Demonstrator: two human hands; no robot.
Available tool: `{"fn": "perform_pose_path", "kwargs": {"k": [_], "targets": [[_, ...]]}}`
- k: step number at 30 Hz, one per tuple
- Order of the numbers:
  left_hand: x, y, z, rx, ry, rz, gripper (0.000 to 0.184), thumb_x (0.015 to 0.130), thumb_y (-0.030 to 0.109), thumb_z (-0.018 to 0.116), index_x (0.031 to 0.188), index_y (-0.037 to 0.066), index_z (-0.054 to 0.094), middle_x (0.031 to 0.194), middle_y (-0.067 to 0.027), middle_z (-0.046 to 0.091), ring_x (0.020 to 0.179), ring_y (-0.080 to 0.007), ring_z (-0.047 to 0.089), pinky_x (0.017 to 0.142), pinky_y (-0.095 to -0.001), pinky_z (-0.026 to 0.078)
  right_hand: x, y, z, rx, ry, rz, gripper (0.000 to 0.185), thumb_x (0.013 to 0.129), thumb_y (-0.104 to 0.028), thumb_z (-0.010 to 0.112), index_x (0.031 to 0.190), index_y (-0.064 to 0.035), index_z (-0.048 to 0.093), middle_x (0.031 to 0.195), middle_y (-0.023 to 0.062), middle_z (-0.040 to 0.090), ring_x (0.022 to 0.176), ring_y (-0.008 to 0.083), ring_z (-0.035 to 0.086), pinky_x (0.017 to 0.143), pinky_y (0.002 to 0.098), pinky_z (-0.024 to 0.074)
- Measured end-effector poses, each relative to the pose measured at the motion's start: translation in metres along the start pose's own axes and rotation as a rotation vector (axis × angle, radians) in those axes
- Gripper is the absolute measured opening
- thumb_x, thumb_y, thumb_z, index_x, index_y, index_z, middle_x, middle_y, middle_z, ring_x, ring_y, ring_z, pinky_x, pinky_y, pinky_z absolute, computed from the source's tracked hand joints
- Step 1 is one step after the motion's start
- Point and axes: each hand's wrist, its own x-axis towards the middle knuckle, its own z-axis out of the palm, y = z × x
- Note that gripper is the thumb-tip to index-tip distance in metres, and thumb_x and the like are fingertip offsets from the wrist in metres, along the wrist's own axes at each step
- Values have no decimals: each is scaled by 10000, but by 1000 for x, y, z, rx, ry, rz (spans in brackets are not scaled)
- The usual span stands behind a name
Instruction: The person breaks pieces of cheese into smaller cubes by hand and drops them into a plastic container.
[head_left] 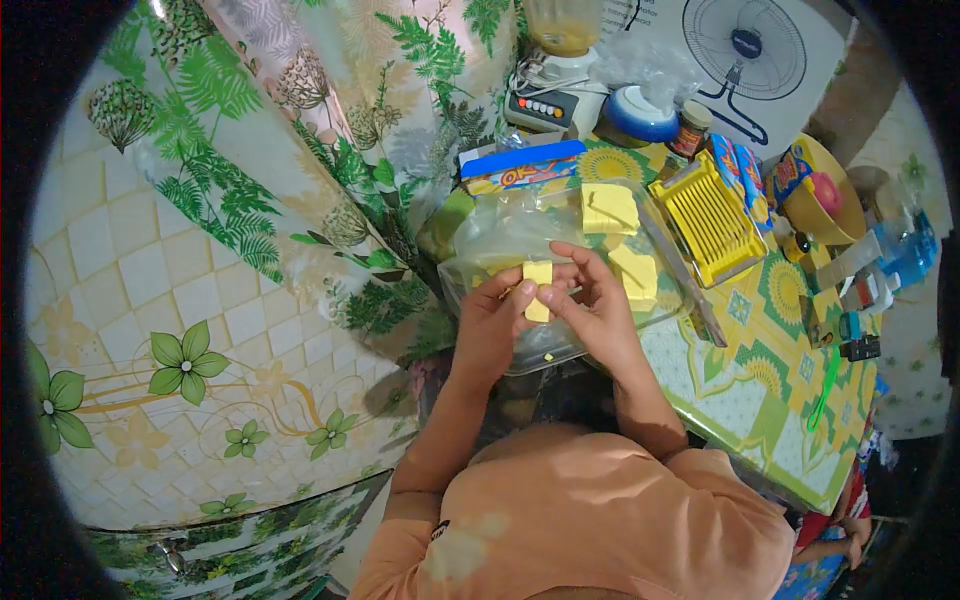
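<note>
Holds yellow piece [538,273] pinched between fingertips of left hand [488,328] and right hand [602,318], lengthwise away from torso [600,510], about equally near both, above clear tray [568,348].

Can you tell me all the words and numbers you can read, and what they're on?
"OK": on the blue-edged packet behind the tray; any letters after it aren't clear.
Box with the fan picture: there is print, but too small and blurred to read.
Blue packets: too blurred.
Jar label: too small.
Shirt sleeve tag: too small.
I can't read any numbers.
</note>
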Motion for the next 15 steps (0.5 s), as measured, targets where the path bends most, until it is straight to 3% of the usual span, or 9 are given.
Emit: {"fn": "perform_pose_path", "kwargs": {"k": [4, 15], "targets": [[-1, -1, 2, -29, 54, -23, 268, 890, 105, 570, 1123, -27, 575, 994, -76, 623, 887, -131, 609, 729, -278, 542, -1, -3, -3, 52, -36, 32, 444, 811, -76, 673, 1220, -45, 503, 862, 18, 608, 701, 58, 542, 621, 202, 432], [0, 12, -4, 61, 22, -29, 269, 869, 107, 606, 1083, -55, 584, 973, -87, 627, 807, -141, 621, 679, -283, 557, 5, -12, -5, 276, -75, 59, 370, 848, -50, 629, 1191, 5, 500, 870, 51, 642, 778, 73, 595, 684, 209, 463]]}}
